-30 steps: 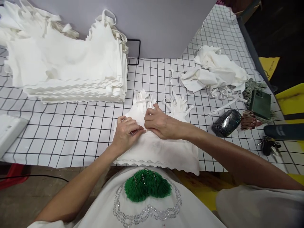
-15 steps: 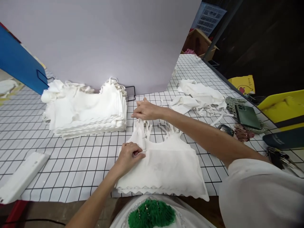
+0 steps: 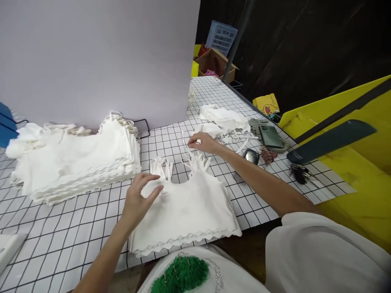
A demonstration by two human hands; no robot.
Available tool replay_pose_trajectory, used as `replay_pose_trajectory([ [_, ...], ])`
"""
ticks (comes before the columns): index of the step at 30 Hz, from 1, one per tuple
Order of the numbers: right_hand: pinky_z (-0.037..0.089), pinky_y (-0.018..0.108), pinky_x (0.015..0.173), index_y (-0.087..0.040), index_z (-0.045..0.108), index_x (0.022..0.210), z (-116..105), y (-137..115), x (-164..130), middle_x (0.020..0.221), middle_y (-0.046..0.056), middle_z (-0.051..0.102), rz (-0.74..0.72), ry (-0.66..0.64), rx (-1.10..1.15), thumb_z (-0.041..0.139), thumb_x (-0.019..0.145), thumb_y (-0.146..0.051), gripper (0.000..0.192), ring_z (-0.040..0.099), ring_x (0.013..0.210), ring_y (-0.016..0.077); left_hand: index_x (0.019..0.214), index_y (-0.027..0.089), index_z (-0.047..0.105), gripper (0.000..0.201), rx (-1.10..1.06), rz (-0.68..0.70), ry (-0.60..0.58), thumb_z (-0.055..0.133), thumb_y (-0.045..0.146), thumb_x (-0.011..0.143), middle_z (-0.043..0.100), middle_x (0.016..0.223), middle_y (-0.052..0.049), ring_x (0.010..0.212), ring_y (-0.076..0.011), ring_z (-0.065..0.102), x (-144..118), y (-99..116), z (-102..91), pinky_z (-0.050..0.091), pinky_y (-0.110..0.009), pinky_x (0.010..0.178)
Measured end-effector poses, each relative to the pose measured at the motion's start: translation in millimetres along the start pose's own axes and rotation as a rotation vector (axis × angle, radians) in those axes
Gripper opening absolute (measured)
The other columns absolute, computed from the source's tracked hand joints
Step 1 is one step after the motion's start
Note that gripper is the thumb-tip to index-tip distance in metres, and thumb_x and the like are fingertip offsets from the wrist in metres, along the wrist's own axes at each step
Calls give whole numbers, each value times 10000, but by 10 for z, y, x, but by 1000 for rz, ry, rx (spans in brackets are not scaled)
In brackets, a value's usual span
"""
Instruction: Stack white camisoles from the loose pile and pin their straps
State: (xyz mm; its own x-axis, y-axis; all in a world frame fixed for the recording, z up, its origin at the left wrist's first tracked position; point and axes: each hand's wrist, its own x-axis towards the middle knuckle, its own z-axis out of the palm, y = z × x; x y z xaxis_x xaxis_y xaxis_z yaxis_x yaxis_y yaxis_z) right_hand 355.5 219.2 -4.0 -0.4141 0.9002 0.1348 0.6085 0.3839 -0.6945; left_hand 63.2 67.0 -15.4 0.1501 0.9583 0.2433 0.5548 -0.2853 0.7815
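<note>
Black-gridded white tabletop [image 3: 165, 140] supports white wavy-hemmed fabric garments [image 3: 186, 209]; left hand [image 3: 138, 201]: digits apart; right hand [image 3: 207, 143], near thin white straps [image 3: 199, 162]: grip indeterminable.

The pile [image 3: 186, 211] lies at the desk's [image 3: 76, 224] near edge. Left of the pile, slightly farther back, is the stack [image 3: 76, 158]; the board [image 3: 106, 61] stands behind both. Behind the pile, rightward, lie cloths [image 3: 224, 118]; right of it, the phone [image 3: 270, 136], clip [image 3: 268, 155] and keys [image 3: 299, 173].

L hand [image 3: 137, 200] spread, R hand [image 3: 207, 143] fwd, curled.
</note>
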Motion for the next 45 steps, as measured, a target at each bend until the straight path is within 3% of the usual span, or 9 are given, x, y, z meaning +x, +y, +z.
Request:
replay_pose_trajectory([
  [5, 371, 475, 967, -184, 713, 789, 61, 50, -277, 902, 70, 719, 113, 57, -268, 599, 878, -233, 152, 539, 1052, 275, 963, 233, 739, 210, -71, 13, -193, 689, 387, 830, 702, 976, -60, 911, -220, 660, 397, 178, 315, 541, -366, 819],
  [9, 313, 590, 1041, -177, 689, 774, 100, 68, -221, 978, 99, 699, 265, 54, -357, 557, 930, -287, 232, 499, 1146, 316, 900, 203, 756, 213, -173, -96, -300, 709, 371, 778, 735, 977, -79, 868, -217, 685, 663, 173, 610, 571, -351, 776],
  [14, 166, 759, 1069, -148, 661, 746, 351, 88, 111, 1121, 177, 662, 323, 33, -392, 664, 871, -304, 200, 444, 1227, 402, 834, 180, 744, 151, -95, -134, -183, 679, 291, 755, 747, 902, -86, 847, -227, 690, 1023, 118, 812, 564, -368, 787],
  [20, 336, 586, 1038, -165, 662, 853, 447, -6, 122, 964, 98, 699, 120, -23, -298, 577, 909, -166, 101, 538, 1077, 273, 1012, 192, 735, 264, -88, -51, -101, 573, 323, 850, 711, 1175, -104, 1056, -235, 660, 1355, 164, 675, 517, -390, 949],
  [24, 348, 451, 996, -198, 695, 946, 329, -115, -164, 955, 65, 718, -166, 15, -242, 536, 945, -143, 168, 523, 1042, 229, 1115, 178, 712, 411, -297, 40, -261, 503, 484, 937, 695, 1259, -102, 1210, -232, 608, 1469, 278, 592, 436, -384, 1079],
  [28, 374, 460, 936, -217, 718, 849, 245, -223, -438, 874, 64, 729, -486, 202, -136, 540, 946, -141, 216, 529, 962, 243, 932, 125, 744, 551, -477, -75, -552, 504, 621, 923, 768, 907, -118, 989, -261, 700, 1405, 346, 582, 465, -427, 1024],
  [32, 460, 423, 888, -239, 715, 849, 220, -292, -644, 825, 44, 719, -464, 336, 112, 584, 943, -209, 164, 578, 897, 217, 894, 116, 739, 517, -744, -293, -754, 586, 609, 895, 748, 761, -119, 887, -275, 729, 1121, 360, 592, 484, -451, 987],
  [36, 496, 425, 890, -243, 719, 841, 234, -291, -806, 828, 41, 720, -354, 390, 301, 628, 924, -276, 127, 620, 893, 213, 873, 146, 752, 372, -891, -410, -716, 746, 513, 817, 719, 726, -64, 826, -210, 713, 798, 367, 589, 523, -377, 911],
  [45, 533, 409, 865, -241, 735, 818, 267, -80, -1056, 853, 39, 719, -196, 478, 462, 714, 850, -311, 80, 650, 882, 207, 823, 154, 779, 350, -697, -525, -580, 812, 495, 750, 716, 727, -58, 695, -156, 666, 319, 427, 391, 584, -370, 823],
])
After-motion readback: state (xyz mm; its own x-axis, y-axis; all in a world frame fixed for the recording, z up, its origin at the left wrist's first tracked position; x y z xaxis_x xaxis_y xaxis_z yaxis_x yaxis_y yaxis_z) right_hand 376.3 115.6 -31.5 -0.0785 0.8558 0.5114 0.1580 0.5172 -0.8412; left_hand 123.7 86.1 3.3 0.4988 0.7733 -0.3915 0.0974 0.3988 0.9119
